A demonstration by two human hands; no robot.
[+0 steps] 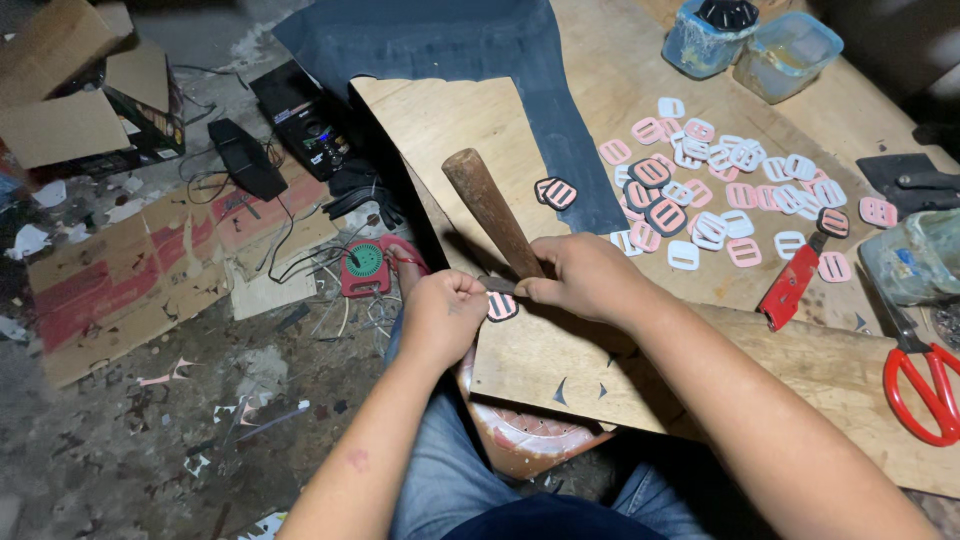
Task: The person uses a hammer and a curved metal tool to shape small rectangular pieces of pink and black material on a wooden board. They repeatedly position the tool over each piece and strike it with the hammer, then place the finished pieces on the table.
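My left hand (445,312) pinches a small pink buckle piece edged with dark material (501,306) against the near edge of a wooden board (560,365). My right hand (585,278) grips a tool with a thick brown wooden handle (487,207) that slants up to the left; its metal end (497,285) meets the piece between both hands. Another dark-edged pink buckle (556,192) lies on the plywood sheet (440,130) beyond the handle.
Many pink and white buckles (720,190) are spread on the board at right, with a red utility knife (790,282), red-handled scissors (925,385) and plastic tubs (750,40). Dark fabric (470,50) lies at the back. Cardboard, cables and a red device (365,268) litter the floor at left.
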